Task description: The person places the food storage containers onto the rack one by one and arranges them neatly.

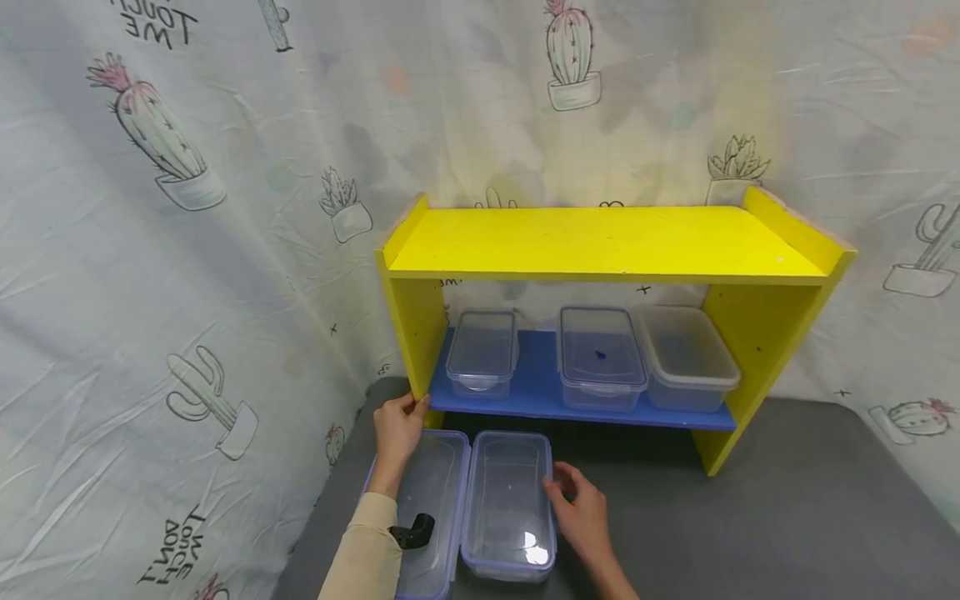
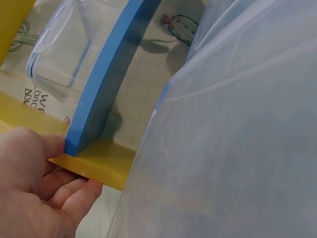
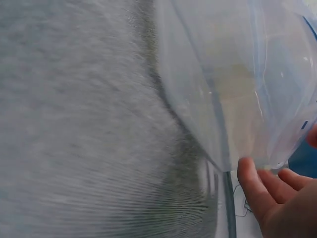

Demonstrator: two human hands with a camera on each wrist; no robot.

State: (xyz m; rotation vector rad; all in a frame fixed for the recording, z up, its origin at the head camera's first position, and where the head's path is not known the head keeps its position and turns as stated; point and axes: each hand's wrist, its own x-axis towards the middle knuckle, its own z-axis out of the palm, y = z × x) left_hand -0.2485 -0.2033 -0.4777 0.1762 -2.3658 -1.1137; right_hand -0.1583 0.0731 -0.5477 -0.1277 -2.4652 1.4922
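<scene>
At the front left edge of the yellow shelf, the left hand grips the side panel, thumb against the blue board. The right hand, fingers loosely bent, touches the right side of a clear box on the grey tabletop. Another clear box sits just left of it, partly beneath the left forearm.

yellow shelf unit, upright, with blue lower board, clear blue-rimmed container lying flat in front
</scene>
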